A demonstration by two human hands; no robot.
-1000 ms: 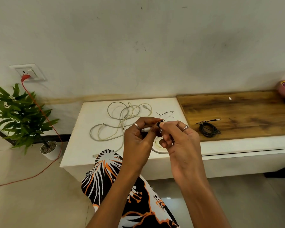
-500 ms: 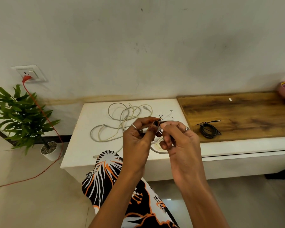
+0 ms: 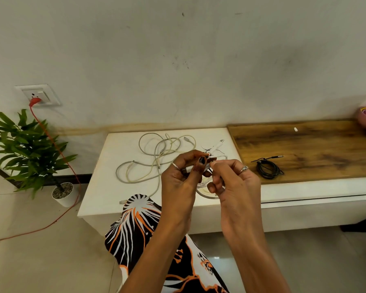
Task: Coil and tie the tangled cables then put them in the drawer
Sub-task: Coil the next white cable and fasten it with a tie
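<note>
White coiled cable [image 3: 205, 188] hangs above the near edge of the counter [image 3: 106, 182], held between both hands. The left hand [image 3: 181, 182] pinches its plug end with curled fingers [image 3: 201, 162]; the right hand [image 3: 234, 182] pinches a thin black tie [image 3: 207, 149] at the coil. Tangled white cables [image 3: 154, 159] lie farther left on the counter; a tied black cable [image 3: 268, 169] lies to the right.

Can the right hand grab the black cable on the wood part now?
Probably not yet. The right hand is busy pinching the white cable together with the left hand. The black cable lies uncovered just to its right, so once it lets go, the way looks free.
</note>
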